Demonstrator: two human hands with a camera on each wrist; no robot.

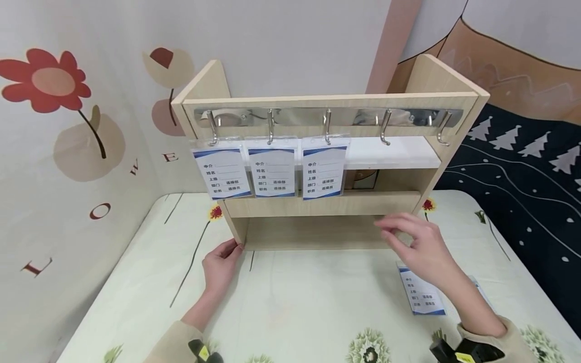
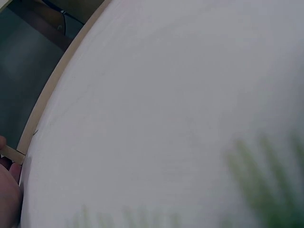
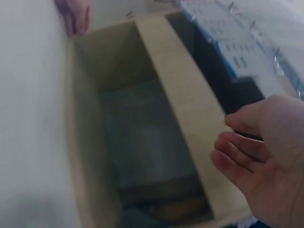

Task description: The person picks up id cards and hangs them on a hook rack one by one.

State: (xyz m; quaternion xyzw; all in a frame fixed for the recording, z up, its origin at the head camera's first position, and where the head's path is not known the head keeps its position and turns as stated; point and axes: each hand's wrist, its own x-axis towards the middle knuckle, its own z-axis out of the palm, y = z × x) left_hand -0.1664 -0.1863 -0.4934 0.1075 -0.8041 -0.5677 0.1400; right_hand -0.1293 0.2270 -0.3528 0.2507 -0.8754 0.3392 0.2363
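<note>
A light wooden shelf (image 1: pixel 322 206) stands on the cloth-covered surface, with a metal strip of several hooks (image 1: pixel 328 123) along its upper front. Three badge cards in clear holders hang side by side from the left hooks: a left card (image 1: pixel 222 174), a middle card (image 1: pixel 274 174) and a right card (image 1: pixel 323 174). My left hand (image 1: pixel 221 267) grips the shelf's lower left corner between thumb and fingers. Before the shelf's lower right side my right hand (image 1: pixel 419 247) is raised, fingers loosely bent, nothing in them. Below it lies another badge card (image 1: pixel 422 292), partly covered by the hand.
A further holder edge (image 1: pixel 478 288) shows beside my right forearm, mostly hidden. Two hooks on the right, one of them a bare hook (image 1: pixel 386 128), carry no card. A white board (image 1: pixel 392 153) lies inside the shelf. A patterned curtain (image 1: pixel 290 45) hangs behind.
</note>
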